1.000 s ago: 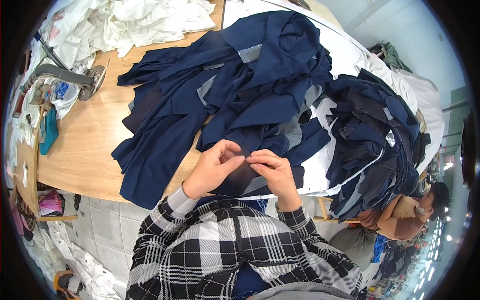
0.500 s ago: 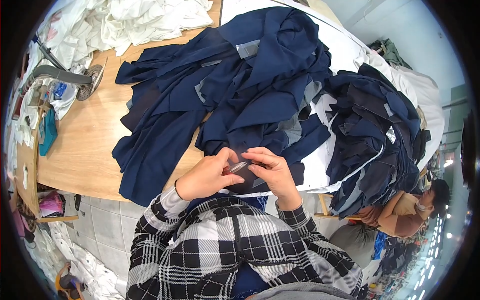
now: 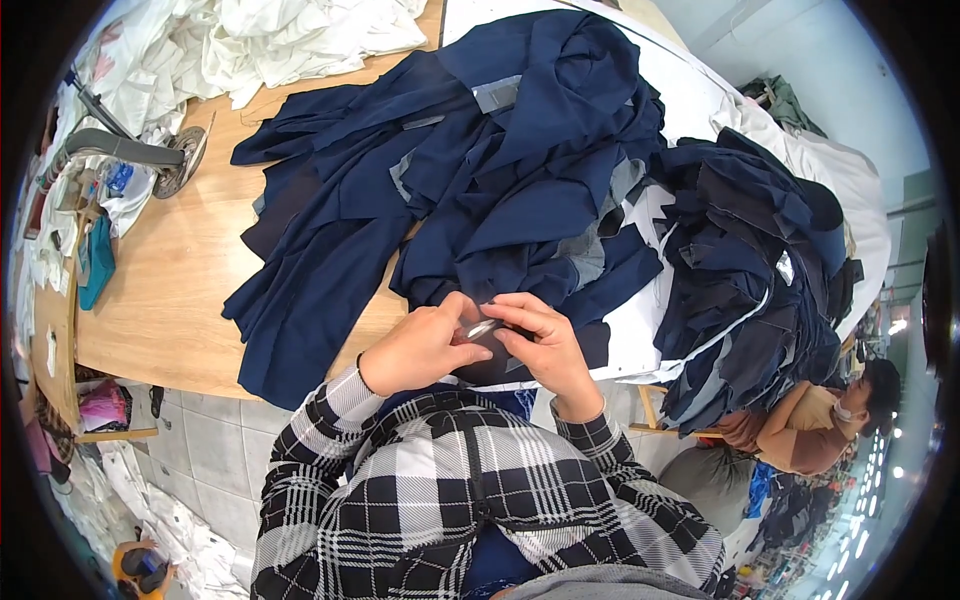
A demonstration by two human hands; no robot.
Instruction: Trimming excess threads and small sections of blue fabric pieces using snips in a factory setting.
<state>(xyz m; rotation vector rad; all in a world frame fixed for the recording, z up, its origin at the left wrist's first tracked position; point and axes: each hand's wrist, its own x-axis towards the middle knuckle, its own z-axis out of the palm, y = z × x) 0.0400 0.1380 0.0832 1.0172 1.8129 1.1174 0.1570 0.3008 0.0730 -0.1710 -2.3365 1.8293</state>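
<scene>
Small metal thread snips (image 3: pixel 481 328) lie in my left hand (image 3: pixel 416 346), its fingers closed round them and the blades toward the right. My right hand (image 3: pixel 549 346) is closed in a pinch on a dark fabric piece (image 3: pixel 490 369), close beside the blade tips. The fingers partly hide the pinched edge, and the blades are slightly blurred. Just beyond both hands, a large heap of navy cloth pieces (image 3: pixel 540 190) spreads over the table, with some grey undersides showing.
A second pile of dark cut pieces (image 3: pixel 750 260) hangs over the table's right edge. White fabric (image 3: pixel 300 45) is heaped at the far left, near a grey lamp-like arm (image 3: pixel 125 148). Wooden tabletop (image 3: pixel 170 290) shows at left. A person (image 3: pixel 815 425) sits at the right.
The snips' blades have shifted slightly between my hands and look more blurred. Both hands keep almost the same place and grip.
</scene>
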